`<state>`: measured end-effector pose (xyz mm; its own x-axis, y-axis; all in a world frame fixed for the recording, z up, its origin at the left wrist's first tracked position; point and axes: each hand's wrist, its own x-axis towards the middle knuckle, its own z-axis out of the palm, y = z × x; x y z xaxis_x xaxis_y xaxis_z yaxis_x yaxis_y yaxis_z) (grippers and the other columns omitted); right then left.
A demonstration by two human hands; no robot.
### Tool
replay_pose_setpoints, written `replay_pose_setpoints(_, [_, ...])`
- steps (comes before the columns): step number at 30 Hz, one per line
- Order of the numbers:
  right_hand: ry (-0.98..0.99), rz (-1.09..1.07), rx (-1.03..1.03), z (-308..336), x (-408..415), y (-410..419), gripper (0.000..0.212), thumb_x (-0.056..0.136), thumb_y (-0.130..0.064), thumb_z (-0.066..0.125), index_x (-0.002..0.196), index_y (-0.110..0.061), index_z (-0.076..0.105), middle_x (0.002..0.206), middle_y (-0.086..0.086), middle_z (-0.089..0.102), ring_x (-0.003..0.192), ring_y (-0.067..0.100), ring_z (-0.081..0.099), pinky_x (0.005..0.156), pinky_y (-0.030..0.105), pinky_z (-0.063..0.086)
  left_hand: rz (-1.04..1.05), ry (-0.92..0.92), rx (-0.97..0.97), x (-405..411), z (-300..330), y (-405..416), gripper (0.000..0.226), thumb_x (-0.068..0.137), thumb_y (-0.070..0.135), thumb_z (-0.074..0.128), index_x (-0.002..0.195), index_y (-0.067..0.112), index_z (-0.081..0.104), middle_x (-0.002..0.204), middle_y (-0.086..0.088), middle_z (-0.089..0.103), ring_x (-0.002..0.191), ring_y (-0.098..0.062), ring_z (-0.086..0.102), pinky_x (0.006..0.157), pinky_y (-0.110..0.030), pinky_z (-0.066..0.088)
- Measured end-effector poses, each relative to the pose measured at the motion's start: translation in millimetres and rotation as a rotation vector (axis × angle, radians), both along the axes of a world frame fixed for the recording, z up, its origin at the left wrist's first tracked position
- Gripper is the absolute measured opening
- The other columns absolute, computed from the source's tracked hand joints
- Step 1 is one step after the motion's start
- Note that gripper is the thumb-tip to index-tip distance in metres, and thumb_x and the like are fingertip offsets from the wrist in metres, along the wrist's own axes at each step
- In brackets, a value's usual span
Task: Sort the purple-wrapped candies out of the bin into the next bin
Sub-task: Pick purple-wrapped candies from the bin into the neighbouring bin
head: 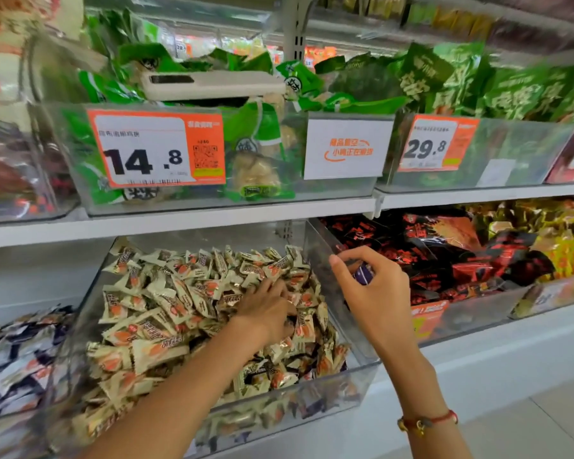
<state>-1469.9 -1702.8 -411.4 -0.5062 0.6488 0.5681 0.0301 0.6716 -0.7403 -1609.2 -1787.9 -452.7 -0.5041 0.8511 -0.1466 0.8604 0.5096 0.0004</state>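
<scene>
Reaching into the clear plastic bin (342, 369) on the lower shelf (478, 356), the left hand (265, 309) lies palm-down among the cream-and-orange wrapped candies (166, 313), its fingers buried in the pile, so whether its grip has closed on anything cannot be told. The right hand (375, 293) hovers above the bin's right wall, its fingers and thumb curled in a grip around a purple-wrapped candy (363, 272). A red cord bracelet (426, 422) circles the right wrist. Just to the right along the shelf sits a bin of red-and-black packets (444, 253); to the left, near the shelf's left end, a bin of white-and-navy wrapped sweets (17, 352). On the upper shelf, green snack packs (256, 134) fill a bin bearing a 14.8 price tag (156, 149).
</scene>
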Motion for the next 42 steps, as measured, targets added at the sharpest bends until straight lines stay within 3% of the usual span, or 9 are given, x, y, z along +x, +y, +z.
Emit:
replay_pose_setpoints(5, [-0.028, 0.028, -0.002, -7, -3, -5, 0.013, 0.091, -0.032, 0.065, 0.078, -0.029, 0.064, 0.068, -0.010, 0.062, 0.064, 0.009, 0.058, 0.060, 0.040, 0.049, 0.109, -0.042, -0.174, 1, 18, 13, 0.059, 0.083, 0.044, 0.069, 0.134, 0.019, 0.053, 0.153, 0.001, 0.026, 0.144, -0.028, 0.016, 0.116, -0.045, 0.017])
replay_pose_setpoints(8, [-0.053, 0.062, -0.025, -9, -5, -7, 0.014, 0.091, -0.030, 0.065, 0.078, -0.032, 0.063, 0.069, -0.009, 0.062, 0.067, 0.010, 0.059, 0.063, 0.039, 0.050, 0.067, -0.007, -0.115, 9, 19, 7, 0.048, 0.085, 0.039, 0.067, 0.125, 0.015, 0.058, 0.153, -0.001, 0.027, 0.144, -0.028, 0.015, 0.115, -0.046, 0.018])
replay_pose_setpoints(13, [-0.151, 0.132, -0.052, -6, -6, -4, 0.009, 0.094, -0.029, 0.060, 0.087, -0.028, 0.065, 0.072, 0.002, 0.062, 0.066, 0.020, 0.058, 0.066, 0.046, 0.048, 0.001, -0.095, 0.406, 7, 26, -45, 0.028, 0.083, 0.047, 0.062, 0.106, 0.031, 0.066, 0.141, 0.014, 0.040, 0.134, -0.011, 0.029, 0.114, -0.040, 0.019])
replay_pose_setpoints(17, [-0.167, 0.268, -0.303, -2, -12, -14, 0.033, 0.086, -0.048, 0.063, 0.089, -0.016, 0.072, 0.068, 0.001, 0.062, 0.060, 0.012, 0.054, 0.064, 0.035, 0.050, 0.014, -0.332, 0.830, 21, 46, -72, 0.034, 0.080, 0.045, 0.068, 0.113, 0.040, 0.063, 0.112, 0.017, 0.066, 0.093, 0.008, 0.062, 0.087, -0.023, 0.050])
replay_pose_setpoints(23, [0.012, 0.366, -0.466, 3, -15, -25, 0.031, 0.082, -0.041, 0.071, 0.080, -0.011, 0.066, 0.071, 0.012, 0.060, 0.065, 0.019, 0.053, 0.064, 0.033, 0.043, -0.025, -0.614, 1.169, 39, 57, -61, 0.046, 0.074, 0.017, 0.081, 0.111, 0.026, 0.055, 0.096, 0.008, 0.069, 0.080, -0.002, 0.068, 0.072, -0.017, 0.054])
replay_pose_setpoints(27, [0.090, 0.263, -0.519, 9, -7, -17, 0.028, 0.091, -0.031, 0.064, 0.080, -0.010, 0.050, 0.080, 0.013, 0.059, 0.058, 0.004, 0.054, 0.056, 0.022, 0.045, 0.003, -0.594, 0.862, 21, 39, -51, 0.050, 0.069, 0.023, 0.085, 0.108, 0.030, 0.055, 0.111, 0.016, 0.062, 0.104, -0.002, 0.059, 0.092, -0.025, 0.049])
replay_pose_setpoints(30, [0.166, 0.319, -0.648, 16, -1, -11, 0.018, 0.096, -0.020, 0.058, 0.096, -0.007, 0.046, 0.084, 0.007, 0.072, 0.050, 0.004, 0.053, 0.043, 0.016, 0.040, -0.068, -0.293, 0.344, 11, 16, -39, 0.039, 0.079, 0.037, 0.075, 0.114, 0.030, 0.061, 0.129, 0.008, 0.055, 0.122, -0.014, 0.048, 0.104, -0.032, 0.037])
replay_pose_setpoints(33, [0.161, 0.319, -0.642, 17, 3, -8, 0.026, 0.096, -0.012, 0.056, 0.118, -0.004, 0.044, 0.072, -0.002, 0.070, 0.052, 0.004, 0.055, 0.042, 0.017, 0.039, -0.038, -0.029, 0.054, 17, 1, -23, 0.062, 0.074, 0.062, 0.067, 0.125, 0.027, 0.058, 0.137, 0.002, 0.045, 0.131, -0.021, 0.035, 0.111, -0.041, 0.022])
replay_pose_setpoints(42, [0.043, 0.326, -0.544, 15, 2, -6, 0.011, 0.096, -0.020, 0.058, 0.092, -0.011, 0.063, 0.067, 0.000, 0.058, 0.059, 0.009, 0.049, 0.049, 0.018, 0.038, 0.039, -0.069, 0.254, 19, -7, -15, 0.032, 0.075, 0.050, 0.074, 0.100, 0.029, 0.072, 0.128, 0.004, 0.052, 0.123, -0.019, 0.039, 0.107, -0.039, 0.023])
